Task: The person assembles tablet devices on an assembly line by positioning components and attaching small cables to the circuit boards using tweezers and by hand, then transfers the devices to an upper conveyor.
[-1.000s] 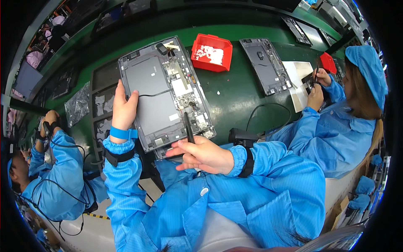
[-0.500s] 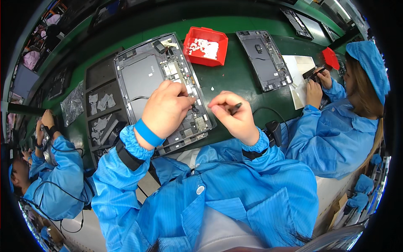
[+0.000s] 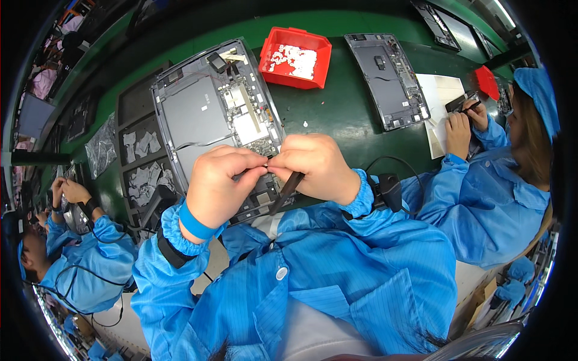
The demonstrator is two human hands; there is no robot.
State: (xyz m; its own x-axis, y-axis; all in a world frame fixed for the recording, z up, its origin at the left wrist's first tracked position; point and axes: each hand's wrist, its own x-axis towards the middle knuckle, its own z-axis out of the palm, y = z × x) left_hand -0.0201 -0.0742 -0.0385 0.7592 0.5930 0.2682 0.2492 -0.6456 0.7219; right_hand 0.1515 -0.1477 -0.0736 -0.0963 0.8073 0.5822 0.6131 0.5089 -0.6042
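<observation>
An opened tablet-like device (image 3: 198, 115) lies in front of me, its grey panel, circuit boards and connectors exposed. Over its near right part, my left hand (image 3: 220, 183) and my right hand (image 3: 319, 167) meet at the fingertips. Thumb and forefinger of each are pinched together around something tiny that I cannot make out. A dark slim tool (image 3: 285, 194) is tucked in my right hand, slanting down toward me. A blue band circles my left wrist. The fingers hide part of the device's board.
Beyond the device stands a red bin (image 3: 297, 79) of small white pieces. A black compartment tray (image 3: 123, 114) with grey scraps sits left, beside a clear plastic bag (image 3: 101, 144). At right lies another opened device (image 3: 388, 84). Co-workers in blue sit on both sides.
My right hand has moved left and its fingertips now meet those of my left hand, which has shifted slightly down and left. The dark tool has swung to point toward me.
</observation>
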